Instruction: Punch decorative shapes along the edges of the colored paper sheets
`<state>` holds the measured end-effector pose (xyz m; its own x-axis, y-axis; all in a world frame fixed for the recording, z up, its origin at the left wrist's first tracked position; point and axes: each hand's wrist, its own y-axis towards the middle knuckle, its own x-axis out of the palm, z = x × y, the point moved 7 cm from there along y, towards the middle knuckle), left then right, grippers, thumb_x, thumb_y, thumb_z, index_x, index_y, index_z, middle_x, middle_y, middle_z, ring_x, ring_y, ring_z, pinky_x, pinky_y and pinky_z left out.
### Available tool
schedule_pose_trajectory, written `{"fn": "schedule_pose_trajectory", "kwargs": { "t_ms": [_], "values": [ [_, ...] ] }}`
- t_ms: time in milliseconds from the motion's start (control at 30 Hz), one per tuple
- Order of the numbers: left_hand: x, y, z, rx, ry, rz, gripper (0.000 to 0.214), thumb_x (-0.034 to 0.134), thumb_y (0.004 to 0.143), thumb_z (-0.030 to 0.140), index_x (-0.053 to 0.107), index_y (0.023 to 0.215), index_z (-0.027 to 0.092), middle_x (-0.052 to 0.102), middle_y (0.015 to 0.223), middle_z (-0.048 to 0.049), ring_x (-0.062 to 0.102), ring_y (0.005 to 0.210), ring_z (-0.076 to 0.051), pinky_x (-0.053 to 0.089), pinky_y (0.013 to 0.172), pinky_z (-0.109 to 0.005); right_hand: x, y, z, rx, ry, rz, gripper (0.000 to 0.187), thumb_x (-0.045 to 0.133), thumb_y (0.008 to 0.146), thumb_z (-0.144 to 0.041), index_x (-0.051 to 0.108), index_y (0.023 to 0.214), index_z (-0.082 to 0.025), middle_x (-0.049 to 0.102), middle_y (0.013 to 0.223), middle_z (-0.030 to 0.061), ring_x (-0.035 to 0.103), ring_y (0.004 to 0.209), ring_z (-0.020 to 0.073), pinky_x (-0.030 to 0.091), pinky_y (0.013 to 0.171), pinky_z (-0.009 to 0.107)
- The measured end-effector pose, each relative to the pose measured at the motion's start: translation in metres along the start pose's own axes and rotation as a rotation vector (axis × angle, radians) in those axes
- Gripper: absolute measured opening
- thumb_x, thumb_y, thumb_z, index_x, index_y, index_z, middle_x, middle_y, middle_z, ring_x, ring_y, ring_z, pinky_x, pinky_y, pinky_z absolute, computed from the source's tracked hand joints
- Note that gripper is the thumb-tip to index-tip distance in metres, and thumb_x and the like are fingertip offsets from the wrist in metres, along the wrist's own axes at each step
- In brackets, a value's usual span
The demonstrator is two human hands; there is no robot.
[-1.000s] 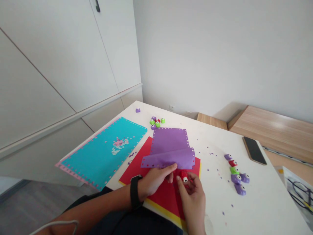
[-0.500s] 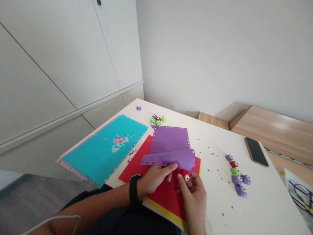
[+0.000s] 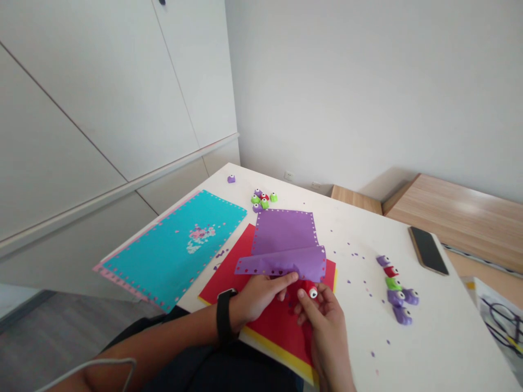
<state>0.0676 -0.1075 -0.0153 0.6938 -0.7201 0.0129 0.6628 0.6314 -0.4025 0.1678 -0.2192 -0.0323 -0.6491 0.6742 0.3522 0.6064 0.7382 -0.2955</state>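
- Since the earlier frame, the flap (image 3: 281, 264) of the purple sheet (image 3: 284, 234) has curled up slightly at its right end
- Left hand (image 3: 257, 298) props the flap up at lower centre; whether its fingers (image 3: 288, 279) pinch it is hidden
- Right hand (image 3: 327, 332) grasps the red punch (image 3: 308, 288) just below the flap
- The sheet lies on red paper (image 3: 226, 277) on the tabletop (image 3: 363, 337)

left wrist (image 3: 237, 311): black watch strap (image 3: 223, 317) | lap: dark clothing (image 3: 196, 362) | thin white cable (image 3: 93, 360)
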Motion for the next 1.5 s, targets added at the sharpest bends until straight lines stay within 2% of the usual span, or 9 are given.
{"fn": "schedule_pose_trajectory", "kwargs": {
  "t_ms": [233,400,600,733,833,1000,1267,1500],
  "values": [
    [-0.001,0.000,-0.002,-0.005,-0.006,0.000,0.058,0.065,0.080,0.066,0.047,0.048,0.021,0.047,0.050,0.0031,0.048,0.058,-0.015,0.041,0.066,-0.030,0.008,0.000,-0.001,0.053,0.012,-0.054,0.043,0.088,0.074,-0.038,0.057,0.098,-0.020,0.067,0.069,-0.0012,0.054,0.047,0.0098,0.039,0.043,0.019],
    [-0.002,0.000,-0.004,-0.005,-0.007,0.016,0.057,0.068,0.079,0.064,0.045,0.049,0.021,0.045,0.049,0.0040,0.045,0.055,-0.013,0.037,0.062,-0.029,0.006,0.002,-0.005,0.045,0.047,-0.010,0.043,0.090,0.071,-0.038,0.058,0.093,-0.020,0.065,0.065,-0.0027,0.053,0.046,0.0099,0.039,0.042,0.020],
    [0.001,0.003,-0.007,0.028,-0.030,0.010,0.055,0.069,0.079,0.062,0.048,0.051,0.020,0.045,0.048,0.0048,0.042,0.053,-0.012,0.034,0.057,-0.027,0.004,0.002,-0.007,0.040,0.061,-0.034,0.041,0.091,0.072,-0.031,0.061,0.097,-0.019,0.069,0.072,-0.0002,0.060,0.054,0.0118,0.046,0.048,0.021],
    [-0.001,0.002,-0.007,0.000,0.002,0.017,0.053,0.069,0.078,0.060,0.049,0.051,0.020,0.047,0.049,0.0045,0.044,0.053,-0.012,0.033,0.057,-0.028,0.003,0.002,-0.008,0.115,0.166,-0.038,0.036,0.091,0.073,-0.027,0.065,0.097,-0.019,0.071,0.082,0.0010,0.069,0.068,0.0136,0.056,0.062,0.021],
    [0.000,0.000,-0.002,-0.008,0.013,0.012,0.053,0.068,0.079,0.059,0.047,0.050,0.020,0.046,0.049,0.0048,0.044,0.054,-0.012,0.034,0.059,-0.028,0.004,0.003,-0.011,0.165,0.236,-0.071,0.036,0.091,0.073,-0.024,0.069,0.102,-0.019,0.073,0.090,0.0030,0.073,0.081,0.0157,0.059,0.070,0.020],
    [0.000,-0.003,0.004,0.002,0.024,0.010,0.054,0.066,0.078,0.061,0.045,0.049,0.021,0.046,0.050,0.0048,0.044,0.055,-0.013,0.035,0.061,-0.029,0.004,0.002,-0.013,0.224,0.305,-0.120,0.029,0.089,0.076,-0.027,0.074,0.100,-0.021,0.074,0.101,0.0054,0.074,0.091,0.0194,0.060,0.065,0.020],
    [0.000,0.002,-0.006,0.007,-0.004,0.001,0.055,0.065,0.080,0.062,0.045,0.049,0.021,0.046,0.050,0.0044,0.044,0.055,-0.013,0.035,0.063,-0.031,0.002,-0.007,-0.020,0.231,0.289,-0.166,0.025,0.086,0.079,-0.027,0.074,0.102,-0.022,0.073,0.114,0.0075,0.071,0.103,0.0225,0.059,0.066,0.019],
    [0.001,0.001,-0.001,0.053,-0.012,-0.024,0.050,0.067,0.082,0.057,0.048,0.053,0.020,0.047,0.052,0.0048,0.045,0.055,-0.012,0.033,0.059,-0.029,-0.002,-0.003,-0.018,0.167,0.227,-0.121,0.027,0.087,0.078,-0.029,0.073,0.100,-0.020,0.072,0.103,0.0079,0.070,0.087,0.0194,0.053,0.056,0.019]
  ]
}}
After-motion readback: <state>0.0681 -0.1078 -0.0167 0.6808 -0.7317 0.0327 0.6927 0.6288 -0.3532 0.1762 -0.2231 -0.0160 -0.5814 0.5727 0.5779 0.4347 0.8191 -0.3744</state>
